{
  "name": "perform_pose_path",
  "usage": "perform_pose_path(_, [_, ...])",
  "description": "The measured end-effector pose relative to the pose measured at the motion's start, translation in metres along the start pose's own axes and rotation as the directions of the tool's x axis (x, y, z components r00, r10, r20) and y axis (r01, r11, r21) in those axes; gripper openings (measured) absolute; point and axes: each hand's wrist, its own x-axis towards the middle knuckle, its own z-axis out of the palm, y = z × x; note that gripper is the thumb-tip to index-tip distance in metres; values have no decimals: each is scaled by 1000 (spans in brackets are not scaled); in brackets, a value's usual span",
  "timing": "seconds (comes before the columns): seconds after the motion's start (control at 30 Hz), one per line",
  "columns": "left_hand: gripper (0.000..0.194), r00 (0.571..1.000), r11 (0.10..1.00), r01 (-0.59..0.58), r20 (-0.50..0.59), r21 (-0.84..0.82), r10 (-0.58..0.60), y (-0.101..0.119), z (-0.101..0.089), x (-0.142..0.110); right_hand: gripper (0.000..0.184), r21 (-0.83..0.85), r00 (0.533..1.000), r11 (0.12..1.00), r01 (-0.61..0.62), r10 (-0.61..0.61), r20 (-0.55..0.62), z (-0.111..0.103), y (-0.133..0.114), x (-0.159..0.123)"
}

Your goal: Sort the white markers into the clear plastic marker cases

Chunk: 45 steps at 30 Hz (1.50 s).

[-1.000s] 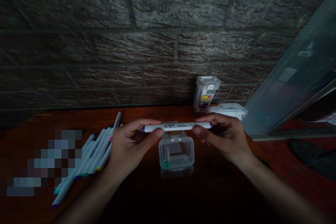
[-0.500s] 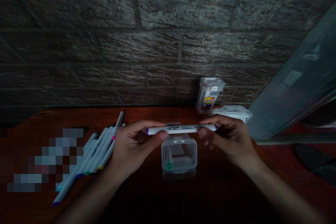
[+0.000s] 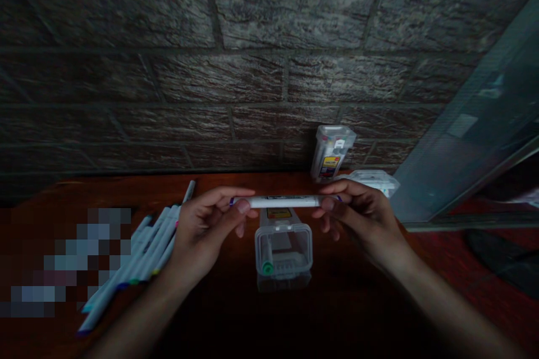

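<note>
A white marker (image 3: 282, 202) with purple ends lies level between my two hands. My left hand (image 3: 210, 224) pinches its left end between thumb and fingers. At the other end, the thumb and fingers of my right hand (image 3: 362, 219) grip it. Behind and below the marker, a clear plastic case (image 3: 311, 247) lies on the table with its open end facing me. One green-ended marker (image 3: 267, 265) is inside the case, along its left wall. Several loose markers (image 3: 143, 247) with coloured ends lie to the left, partly hidden by my left hand and forearm.
A clear case of markers (image 3: 332, 151) stands upright against the stone-block wall (image 3: 252, 78). Beside it, another clear plastic case (image 3: 377, 180) lies behind my right hand. The brown wooden table (image 3: 126, 185) meets the wall. A grey panel (image 3: 446, 134) rises at the right.
The marker has rolled between my fingers, so its printed side now faces more upward. My left thumb has slid toward the marker's left end. The view has shifted slightly.
</note>
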Motion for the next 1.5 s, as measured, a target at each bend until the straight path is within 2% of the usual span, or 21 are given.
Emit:
perform_pose_path(0.4, [20, 998, 972, 54, -17, -230, -60, 7, 2, 4, 16, 105, 999, 993, -52, 53, -2, 0, -7, 0])
perform_pose_path(0.67, [23, 996, 951, 82, 2, -299, -85, 5, 0, 5, 22, 191, 995, 977, -99, 91, 52, -1, -10, 1])
perform_pose_path(1.03, [26, 996, 934, 88, 21, -347, -86, 7, 0, 5, 24, 182, 994, 978, -105, 95, 59, -3, -10, 2])
perform_pose_path(1.27, [23, 996, 960, 76, -28, -271, -87, 8, 3, 3, 20, 157, 998, 986, -57, 54, 25, -2, -6, 2])
perform_pose_path(1.5, [21, 999, 999, 28, -25, -25, -29, -1, 2, 1, 20, 8, 1000, 1000, 19, -19, -23, -2, 0, 3])
